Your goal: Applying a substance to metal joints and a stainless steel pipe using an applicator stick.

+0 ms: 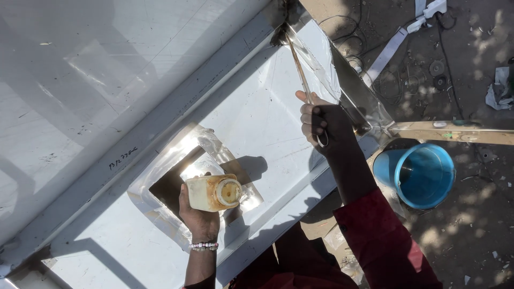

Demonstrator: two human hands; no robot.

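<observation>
Here, everything is placed against the large white sheet-metal panel (257,118) that fills most of the view, lying tilted across it. The left hand (199,217) reaches up from the lower edge of the view over the panel's near half, wrist straight, a beaded bracelet (204,246) around it. Its grip is wrapped around a small squat plastic bottle (213,192), yellowish and stained, held on its side with the round cap end turned to the right. The bottle hovers just over a square opening (171,184) cut in the panel, whose edges are ringed with shiny crumpled film (150,211).

The right hand (320,124), on an arm in a red sleeve (383,238), stretches further up the panel toward its right edge. Its fingers are curled shut around the looped end of a thin metal rod (301,72), which runs up and left from the fist along the panel's surface to the panel's far top corner. Whether the rod touches the panel along its length, I cannot tell.

A short dark handwritten mark (123,158) sits on the panel's raised frame rail, left of the opening. Off the panel's right edge, on the dirt ground (471,235), stands a blue plastic bucket (420,174), with loose wires and white scraps (500,88) beyond it.
</observation>
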